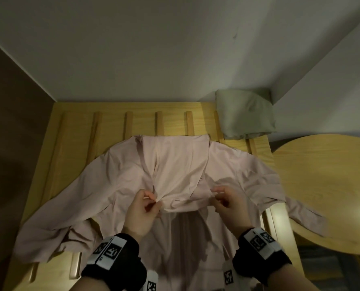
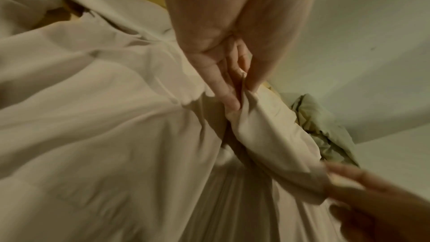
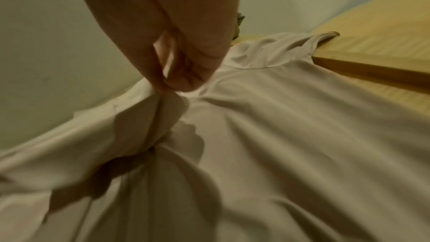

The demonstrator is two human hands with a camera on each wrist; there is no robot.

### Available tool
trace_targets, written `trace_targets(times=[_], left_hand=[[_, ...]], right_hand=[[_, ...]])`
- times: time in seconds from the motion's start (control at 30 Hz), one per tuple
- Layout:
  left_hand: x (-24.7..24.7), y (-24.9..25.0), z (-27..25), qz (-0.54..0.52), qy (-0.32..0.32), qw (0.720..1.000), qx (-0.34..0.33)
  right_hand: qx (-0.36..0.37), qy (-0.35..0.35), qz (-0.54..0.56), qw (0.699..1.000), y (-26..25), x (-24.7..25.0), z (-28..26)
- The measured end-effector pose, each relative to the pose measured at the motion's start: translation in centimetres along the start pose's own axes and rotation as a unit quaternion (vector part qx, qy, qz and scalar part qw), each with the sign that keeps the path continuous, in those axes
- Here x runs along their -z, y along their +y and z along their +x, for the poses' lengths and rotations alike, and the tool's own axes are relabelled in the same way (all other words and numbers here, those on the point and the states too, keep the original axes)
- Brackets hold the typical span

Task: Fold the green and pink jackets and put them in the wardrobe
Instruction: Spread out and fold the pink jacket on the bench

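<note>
- While the pink jacket (image 1: 132,185) lies spread on the slatted wooden bed frame (image 1: 74,127), sleeves out toward 9 and 3 o'clock, both hands work at its middle.
- Left hand (image 1: 142,208): thumb and fingers pinch a fold of pink cloth, seen in the head view and the left wrist view.
- Right hand (image 1: 227,203): fingers curled, pinching the cloth edge at 3 o'clock of the left hand; the right wrist view shows the pinch too.
- The piece between the two pinches looks like the hood or collar part, laid flat toward 12 o'clock; cannot tell which.
- Green jacket (image 1: 245,114): looks already folded, a bundle at 1 o'clock on the bed frame corner, against the wall (image 1: 174,49), well apart from the hands.
- Round wooden table (image 1: 326,185) at 3 o'clock; the right sleeve end drapes onto its edge.
- Step in hand, as a judgement: early in folding the pink jacket, straightening or laying down the top part; the sleeves are not yet folded in.
- The next move probably calls for setting this part flat, then bringing each sleeve across the body; thin slippery cloth, so keep both pinches even or it bunches.
- Wardrobe not in view; putting away not yet done for either jacket.
</note>
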State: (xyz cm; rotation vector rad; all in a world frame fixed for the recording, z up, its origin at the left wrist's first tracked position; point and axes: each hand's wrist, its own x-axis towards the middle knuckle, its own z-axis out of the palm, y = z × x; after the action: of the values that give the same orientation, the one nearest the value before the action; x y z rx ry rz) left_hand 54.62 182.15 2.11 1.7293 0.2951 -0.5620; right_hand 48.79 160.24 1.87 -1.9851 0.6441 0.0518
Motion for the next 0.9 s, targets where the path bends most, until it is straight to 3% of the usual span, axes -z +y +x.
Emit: trace_targets(times=[0.1, 0.3, 0.47, 0.6, 0.77, 0.9], left_hand=[[-0.1, 0.0, -0.2, -0.016, -0.009, 1.000, 0.008], [-0.3, -0.4, -0.3, 0.059, -0.058, 0.996, -0.033], [-0.4, -1.0, -0.4, 0.114, -0.061, 0.991, -0.029], [-0.6, -1.3, -0.4, 0.133, -0.038, 0.989, -0.043], [-0.7, -1.3, -0.2, 0.131, -0.031, 0.990, -0.045], [-0.4, -1.4, -0.2, 0.126, -0.012, 0.992, -0.026]], right_hand=[[-0.072, -0.036, -0.055, 0.995, 0.9, -0.5, -0.2], [0.050, -0.072, -0.155, 0.984, 0.6, -3.0, 0.6], [-0.007, -0.173, -0.296, 0.939, 0.7, -4.5, 1.5], [-0.017, -0.122, -0.261, 0.957, 1.2, -4.8, 1.5], [-0.033, -0.125, -0.297, 0.946, 1.5, -4.9, 1.4], [0.009, -0.096, -0.106, 0.990, 0.8, -4.3, 1.3]])
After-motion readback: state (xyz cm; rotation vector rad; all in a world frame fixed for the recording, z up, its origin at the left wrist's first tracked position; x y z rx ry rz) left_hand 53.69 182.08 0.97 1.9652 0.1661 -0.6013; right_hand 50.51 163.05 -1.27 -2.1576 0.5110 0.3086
